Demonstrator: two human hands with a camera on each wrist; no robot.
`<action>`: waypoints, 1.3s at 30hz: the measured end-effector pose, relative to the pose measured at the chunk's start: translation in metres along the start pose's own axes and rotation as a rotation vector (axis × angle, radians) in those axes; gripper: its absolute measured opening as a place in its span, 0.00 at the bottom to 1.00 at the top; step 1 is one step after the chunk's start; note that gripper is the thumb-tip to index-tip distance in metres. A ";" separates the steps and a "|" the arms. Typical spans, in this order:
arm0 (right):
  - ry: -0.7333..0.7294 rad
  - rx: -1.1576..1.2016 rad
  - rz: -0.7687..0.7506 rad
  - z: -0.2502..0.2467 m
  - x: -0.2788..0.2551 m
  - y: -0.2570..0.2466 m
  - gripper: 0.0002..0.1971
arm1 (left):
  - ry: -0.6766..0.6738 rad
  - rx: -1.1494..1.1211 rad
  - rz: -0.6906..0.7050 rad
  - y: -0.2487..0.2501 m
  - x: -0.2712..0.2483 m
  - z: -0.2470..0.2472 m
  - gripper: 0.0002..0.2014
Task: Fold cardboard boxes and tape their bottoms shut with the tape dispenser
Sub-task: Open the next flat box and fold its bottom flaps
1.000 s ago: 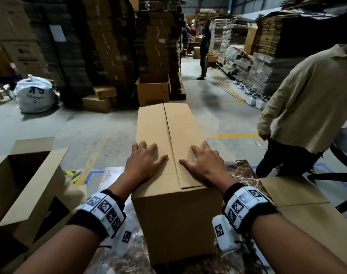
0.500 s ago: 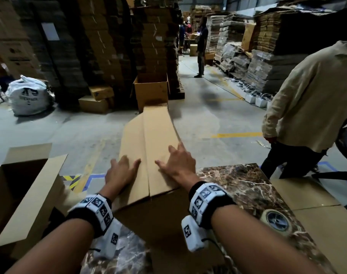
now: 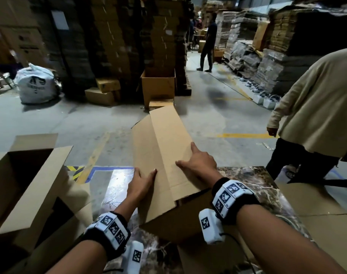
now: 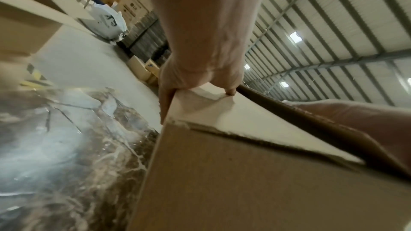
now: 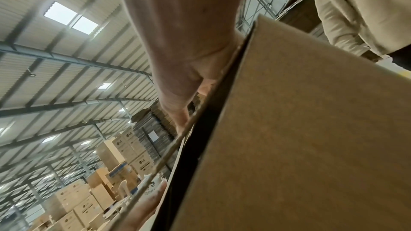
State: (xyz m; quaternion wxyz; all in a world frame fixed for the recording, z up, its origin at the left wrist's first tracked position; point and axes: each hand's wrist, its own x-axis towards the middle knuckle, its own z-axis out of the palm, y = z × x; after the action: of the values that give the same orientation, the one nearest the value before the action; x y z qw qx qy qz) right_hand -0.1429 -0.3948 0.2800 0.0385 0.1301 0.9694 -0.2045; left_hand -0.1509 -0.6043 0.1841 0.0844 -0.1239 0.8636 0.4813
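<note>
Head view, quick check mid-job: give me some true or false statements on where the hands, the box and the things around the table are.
1. Both hands rest on top of the cardboard box. True: the left hand and the right hand lie on its flaps.
2. The box's top seam is already taped. False: no tape shows on the flaps.
3. An open box stands left of the table. True.
4. The right hand holds the tape dispenser. False: its fingers lie flat on cardboard.
5. A person in a beige top stands to the right. True.
</note>
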 end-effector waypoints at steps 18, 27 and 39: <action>-0.173 0.196 -0.179 0.025 -0.053 0.010 0.55 | 0.284 0.529 -0.012 -0.023 -0.068 -0.062 0.35; -0.217 0.246 -0.133 0.072 -0.063 0.066 0.54 | 0.269 0.704 -0.024 -0.021 -0.083 -0.016 0.43; -0.139 0.014 -0.195 0.078 -0.057 0.081 0.54 | 0.210 0.783 0.031 -0.028 -0.118 -0.006 0.40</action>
State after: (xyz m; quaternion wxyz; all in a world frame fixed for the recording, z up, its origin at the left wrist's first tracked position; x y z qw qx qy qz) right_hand -0.0647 -0.3688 0.1845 0.0844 0.0211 0.9710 -0.2227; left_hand -0.0302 -0.6074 0.1961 0.0295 -0.1177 0.9874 0.1019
